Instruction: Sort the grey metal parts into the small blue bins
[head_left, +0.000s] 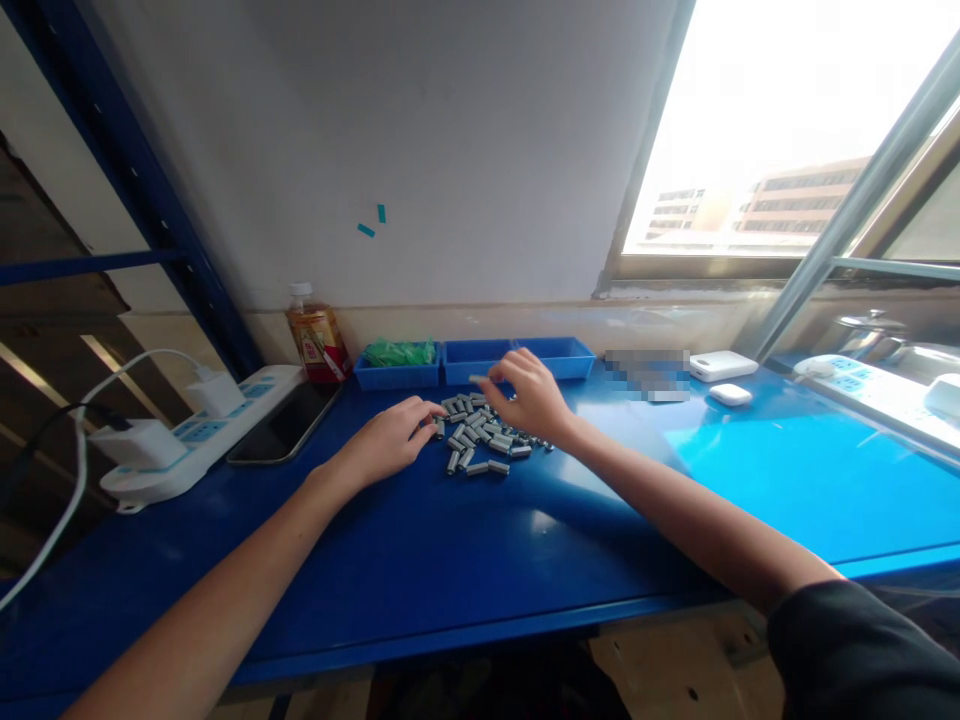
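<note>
A pile of several small grey cylindrical parts [480,432] lies on the blue table [480,560]. My left hand [391,438] rests on the table at the pile's left edge, fingers curled and pinching one grey part at its fingertips. My right hand [529,393] hovers over the pile's far side, thumb and forefinger pinched on a single grey part [477,378] lifted above the rest. Just behind the pile stand blue trays [551,352].
A smaller blue tray [397,376] holds green items [399,351]. A bottle [316,338], a dark phone [286,424] and a white power strip [196,432] with chargers lie at left. White devices [721,365] and another power strip [847,375] sit at right under the window.
</note>
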